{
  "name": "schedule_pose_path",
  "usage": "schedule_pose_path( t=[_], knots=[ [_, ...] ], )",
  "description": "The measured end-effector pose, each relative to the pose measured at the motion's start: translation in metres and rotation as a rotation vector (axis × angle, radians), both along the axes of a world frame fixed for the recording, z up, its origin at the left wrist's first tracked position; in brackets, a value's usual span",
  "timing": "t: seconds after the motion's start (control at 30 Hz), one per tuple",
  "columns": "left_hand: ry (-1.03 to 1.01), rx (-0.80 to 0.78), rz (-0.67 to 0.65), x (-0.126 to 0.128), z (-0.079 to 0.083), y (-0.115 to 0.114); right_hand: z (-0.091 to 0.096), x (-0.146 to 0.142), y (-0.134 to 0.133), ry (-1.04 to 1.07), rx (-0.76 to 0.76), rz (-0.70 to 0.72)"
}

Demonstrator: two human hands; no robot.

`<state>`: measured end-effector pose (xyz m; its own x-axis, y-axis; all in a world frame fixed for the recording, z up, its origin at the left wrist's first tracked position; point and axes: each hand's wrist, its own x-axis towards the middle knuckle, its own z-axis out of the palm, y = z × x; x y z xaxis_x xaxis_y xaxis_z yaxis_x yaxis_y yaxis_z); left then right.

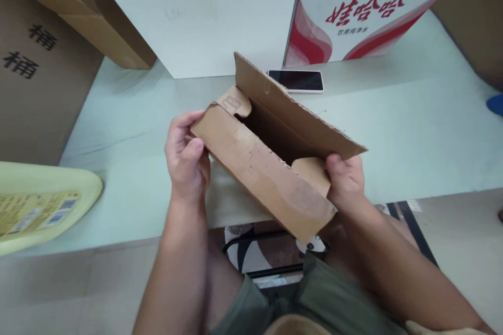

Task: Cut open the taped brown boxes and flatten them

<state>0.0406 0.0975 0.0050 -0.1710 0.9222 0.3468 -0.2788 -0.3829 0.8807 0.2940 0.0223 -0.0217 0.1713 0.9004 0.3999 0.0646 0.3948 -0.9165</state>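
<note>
Two ends of the cardboard box (271, 172) are clamped, ten o'clock by the left hand (186, 157), four o'clock by the right hand (348, 180), its long axis between them, at the surface's (416, 131) near edge.

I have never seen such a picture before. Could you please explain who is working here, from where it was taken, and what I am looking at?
There is no machine here: a person works with a bare left hand and right hand. The only picture comes from a camera worn on the person's head, looking forward and down. The two hands hold a brown box at opposite ends; its flap is open, but the inside is too dark to show contents. On the pale table are a phone, a white box and a red-and-white box.
</note>
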Motion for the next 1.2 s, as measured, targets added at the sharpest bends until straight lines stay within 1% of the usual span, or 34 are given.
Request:
schedule_pose_path(
  t=[0.1,0.27,0.43,0.53,0.6,0.7,0.77,0.87,0.93,1.0,1.07,1.13,1.2],
  knots=[
    [-0.057,0.019,-0.022,0.0,0.005,0.0,0.0,0.0,0.001,-0.007,0.017,-0.01],
    [-0.107,-0.01,-0.076,-0.002,0.011,-0.002,-0.001,0.002,0.002,-0.067,0.029,-0.007],
    [-0.04,0.065,0.0,-0.004,0.012,-0.001,-0.002,0.002,0.003,-0.093,0.036,0.032],
    [0.027,0.091,0.064,-0.003,0.016,-0.001,0.004,0.0,0.003,-0.1,0.047,0.078],
    [0.072,0.171,0.107,-0.003,0.02,-0.001,0.008,-0.001,0.003,-0.096,0.042,0.098],
    [0.119,0.278,0.141,-0.005,0.023,-0.004,0.013,-0.002,0.002,-0.087,0.021,0.083],
    [0.158,0.278,0.132,-0.008,0.022,-0.006,0.013,-0.002,0.002,-0.084,0.0,0.05],
    [0.229,0.186,0.148,-0.011,0.017,-0.01,0.009,-0.001,0.001,-0.076,-0.014,0.039],
    [0.198,0.115,0.206,-0.011,0.015,-0.01,0.006,0.001,0.001,-0.06,-0.051,0.077],
    [0.072,0.059,0.279,-0.012,0.014,-0.007,0.005,0.003,0.001,-0.035,-0.107,0.113],
    [-0.095,-0.013,0.324,-0.015,0.015,-0.001,0.004,0.005,0.002,-0.025,-0.134,0.135],
    [-0.248,-0.117,0.342,-0.022,0.017,0.006,0.002,0.006,0.004,-0.07,-0.108,0.165],
    [-0.36,-0.228,0.325,-0.029,0.021,0.011,0.0,0.006,0.005,-0.183,-0.035,0.197]
  ],
)
